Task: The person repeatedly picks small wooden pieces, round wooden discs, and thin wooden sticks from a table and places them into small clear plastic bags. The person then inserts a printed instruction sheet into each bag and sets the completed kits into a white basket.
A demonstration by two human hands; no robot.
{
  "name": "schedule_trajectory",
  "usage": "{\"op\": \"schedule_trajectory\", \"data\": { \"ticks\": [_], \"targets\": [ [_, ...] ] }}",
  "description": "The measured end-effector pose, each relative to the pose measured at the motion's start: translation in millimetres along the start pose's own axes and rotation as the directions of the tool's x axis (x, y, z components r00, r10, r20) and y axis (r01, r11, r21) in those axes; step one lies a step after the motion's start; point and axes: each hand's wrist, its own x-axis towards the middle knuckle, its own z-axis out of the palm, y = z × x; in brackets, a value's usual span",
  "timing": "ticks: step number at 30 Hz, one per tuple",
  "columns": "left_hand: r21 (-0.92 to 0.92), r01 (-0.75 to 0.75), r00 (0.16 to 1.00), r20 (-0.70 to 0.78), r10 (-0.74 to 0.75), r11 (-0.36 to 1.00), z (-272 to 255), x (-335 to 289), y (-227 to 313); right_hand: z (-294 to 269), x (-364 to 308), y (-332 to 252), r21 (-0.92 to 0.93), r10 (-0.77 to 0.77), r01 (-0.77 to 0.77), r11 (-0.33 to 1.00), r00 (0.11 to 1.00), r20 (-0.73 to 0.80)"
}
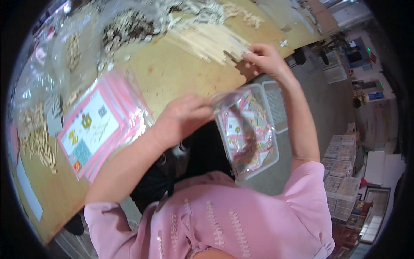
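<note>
My left hand (185,117) pinches the mouth of a clear plastic bag (236,113) and holds it over a clear plastic bin (272,160) that contains pink printed packets. My right hand (264,57) reaches to the table's edge, with its fingertips closed on the ends of a few thin wooden sticks. These sticks belong to a pale pile of wooden sticks (207,39) fanned out on the wooden table (172,73). The bin sits below the table edge, between my arms.
A stack of pink-bordered printed sheets in clear sleeves (97,127) lies on the table's left. Clear bags of small wooden pieces (129,26) sit behind it, with small wooden blocks (39,140) at far left. The bin's lid (277,107) lies beside it. Stacked cartons (340,181) stand on the floor at right.
</note>
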Motion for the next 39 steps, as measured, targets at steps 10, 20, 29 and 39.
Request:
{"op": "schedule_trajectory", "data": {
  "ticks": [10,20,29,39],
  "targets": [
    [-0.021,0.009,0.996,0.092,-0.007,1.0,-9.8,5.6,-0.1,11.3,169.3,13.5,-0.402,-0.474,0.323,0.857,0.799,-0.37],
    [-0.092,0.087,0.995,0.061,-0.081,0.992,-7.3,5.4,-4.3,-89.4,258.1,116.8,-0.522,-0.212,-0.237,0.82,0.721,-0.66],
    [-0.121,0.126,0.984,0.14,-0.109,0.985,-12.1,7.1,-8.4,-47.7,299.8,40.4,-0.833,-0.32,0.029,0.552,0.93,-0.18],
    [-0.149,0.142,0.983,0.136,-0.122,0.978,-9.1,7.6,-9.1,-94.2,258.9,106.4,-0.653,-0.477,0.477,0.588,0.857,0.197]
  ]
}}
